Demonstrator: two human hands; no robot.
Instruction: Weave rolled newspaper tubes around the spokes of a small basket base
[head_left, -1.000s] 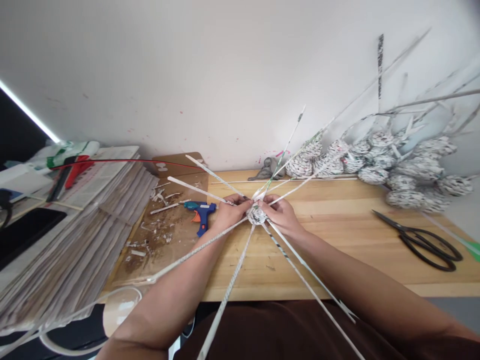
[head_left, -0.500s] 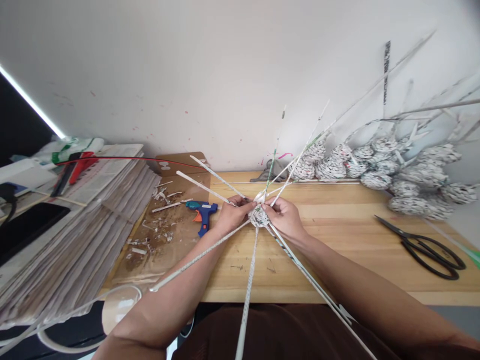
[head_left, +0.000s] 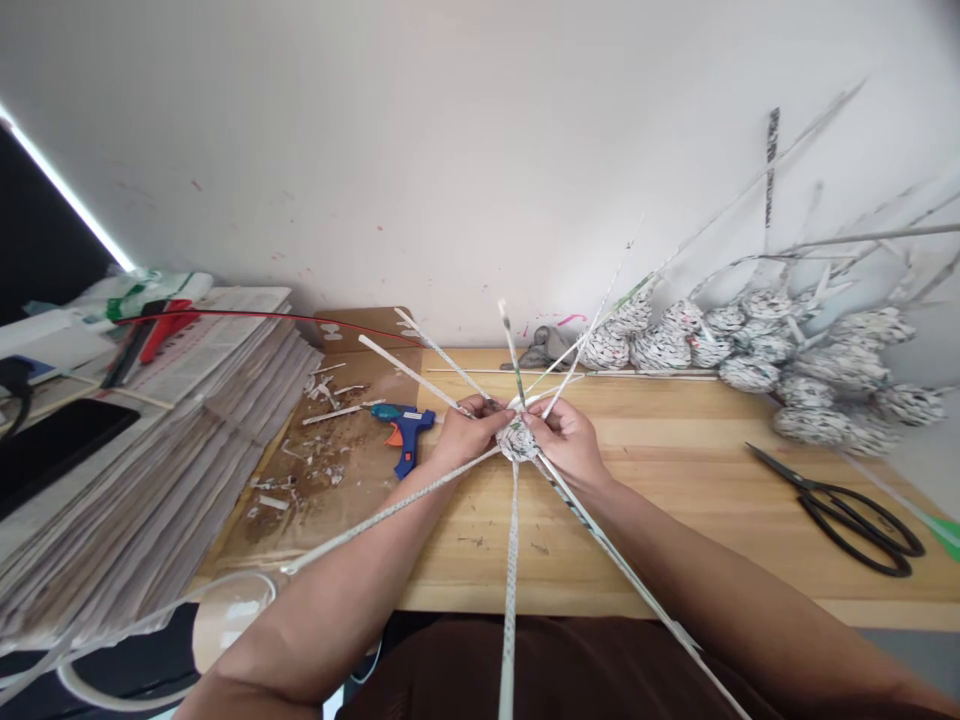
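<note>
Between my hands is a small round weave of rolled newspaper (head_left: 517,440), held above the wooden table. Several long paper tubes (head_left: 512,560) fan out from it, some toward the wall and some toward my body. My left hand (head_left: 474,430) pinches its upper left edge with thumb and fingers. On the other side my right hand (head_left: 566,436) grips the upper right edge, closed around the weave and the tube bases. A short upright tube (head_left: 513,350) stands between both thumbs. The fingertips behind the weave are hidden.
A blue glue gun (head_left: 407,440) lies left on a cardboard sheet strewn with paper scraps. Black scissors (head_left: 844,510) rest at the right. Woven paper pieces (head_left: 750,372) pile up along the wall. A newspaper stack (head_left: 202,440) with a phone (head_left: 64,455) fills the left side.
The upright green-marked tube now leans left and looks shorter. Both hands keep their hold on the weave. The whole view has shifted slightly.
</note>
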